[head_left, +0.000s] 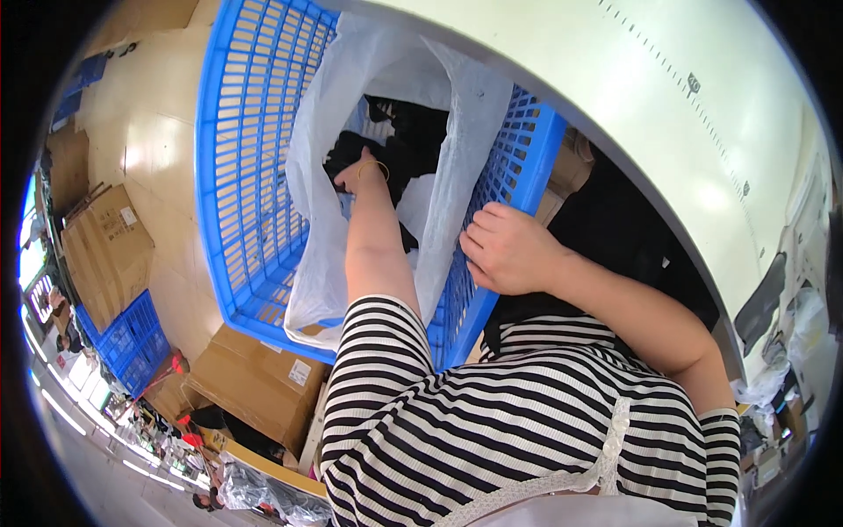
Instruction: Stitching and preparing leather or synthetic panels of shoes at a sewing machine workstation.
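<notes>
My left hand (358,173) reaches deep into a translucent white plastic bag (307,189) that lines a tall blue plastic basket (211,176). Its fingers close on black cloth (351,147), and a thin bangle circles the wrist. More dark fabric (417,132) lies in the bag, part of it hidden by the bag's folds. My right hand (509,249) is at the basket's right rim, its fingers curled over the edge; the fingertips are partly hidden.
A white table (615,70) with a marked scale curves along the right. Black cloth (615,233) hangs below its edge. Cardboard boxes (255,382) and a smaller blue crate (132,342) stand on the left. Other people are small in the far left background.
</notes>
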Demonstrator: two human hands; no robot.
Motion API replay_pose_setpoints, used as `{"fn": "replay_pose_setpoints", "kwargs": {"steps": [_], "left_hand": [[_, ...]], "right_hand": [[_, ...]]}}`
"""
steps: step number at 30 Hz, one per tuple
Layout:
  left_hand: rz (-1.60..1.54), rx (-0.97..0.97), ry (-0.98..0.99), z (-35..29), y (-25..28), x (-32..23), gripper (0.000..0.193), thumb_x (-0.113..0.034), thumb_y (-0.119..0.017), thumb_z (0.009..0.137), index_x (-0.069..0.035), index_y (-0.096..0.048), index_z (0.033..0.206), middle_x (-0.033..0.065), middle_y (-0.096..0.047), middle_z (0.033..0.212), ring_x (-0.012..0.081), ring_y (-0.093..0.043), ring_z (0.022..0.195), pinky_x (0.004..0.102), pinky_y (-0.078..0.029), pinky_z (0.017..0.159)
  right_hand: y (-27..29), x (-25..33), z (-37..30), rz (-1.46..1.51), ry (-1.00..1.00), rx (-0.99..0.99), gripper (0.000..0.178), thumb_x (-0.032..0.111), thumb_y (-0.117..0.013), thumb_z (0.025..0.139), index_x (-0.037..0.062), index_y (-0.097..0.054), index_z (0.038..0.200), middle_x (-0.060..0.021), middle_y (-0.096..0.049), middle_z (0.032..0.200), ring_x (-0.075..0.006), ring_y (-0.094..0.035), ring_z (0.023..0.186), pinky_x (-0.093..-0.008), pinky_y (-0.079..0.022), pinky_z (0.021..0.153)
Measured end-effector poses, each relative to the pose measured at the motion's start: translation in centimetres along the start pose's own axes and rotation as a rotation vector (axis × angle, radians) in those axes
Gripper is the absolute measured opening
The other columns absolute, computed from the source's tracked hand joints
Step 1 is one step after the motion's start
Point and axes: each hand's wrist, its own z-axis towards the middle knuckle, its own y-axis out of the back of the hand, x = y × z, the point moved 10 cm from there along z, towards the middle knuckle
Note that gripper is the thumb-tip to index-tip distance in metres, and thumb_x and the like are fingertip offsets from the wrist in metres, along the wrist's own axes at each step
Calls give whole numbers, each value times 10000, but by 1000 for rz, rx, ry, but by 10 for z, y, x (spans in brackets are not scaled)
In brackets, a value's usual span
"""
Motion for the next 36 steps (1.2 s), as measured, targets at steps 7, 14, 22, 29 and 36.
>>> {"fn": "replay_pose_setpoints", "kwargs": {"steps": [7, 14, 22, 29, 36], "left_hand": [[-716, -331, 306, 126, 38, 82, 885, -265, -861, 611, 31, -411, 1313, 215, -530, 1297, 386, -576, 1099, 399, -446, 994], [-395, 41, -237, 8, 52, 37, 792, -99, -856, 554, 71, -491, 1237, 217, -598, 1183, 320, -608, 1035, 341, -478, 933], [-772, 640, -499, -112, 147, -9, 651, -1, -811, 622, 44, -524, 1205, 136, -619, 1131, 269, -623, 969, 352, -500, 884], [-965, 768, -854, -235, 320, -32, 606, 38, -744, 688, 8, -502, 1243, 111, -612, 1136, 234, -609, 1007, 346, -490, 899], [-855, 1064, -1250, -405, 402, -28, 637, -47, -616, 746, 42, -398, 1338, 181, -542, 1246, 305, -572, 1099, 413, -458, 978]], "right_hand": [[20, 22, 6, 0, 84, -137, 237, 269, -633, 697, 32, -615, 686, -69, -577, 698, -224, -526, 731, -339, -423, 776], [5, 6, 0, -7, 42, -82, 229, 261, -627, 702, 35, -612, 671, -62, -574, 680, -215, -533, 703, -328, -415, 727], [13, 16, -1, -49, 80, -135, 242, 281, -662, 685, 47, -603, 674, -42, -575, 667, -212, -542, 704, -329, -420, 723], [77, 28, -11, 224, -14, -306, 736, 439, -696, 753, -43, -474, 1262, -219, -545, 1217, -341, -504, 1135, -431, -356, 1007], [224, 82, -60, 800, -223, -477, 1032, 378, -787, 708, -21, -185, 1446, -248, -404, 1362, -341, -406, 1270, -382, -318, 1068]]}}
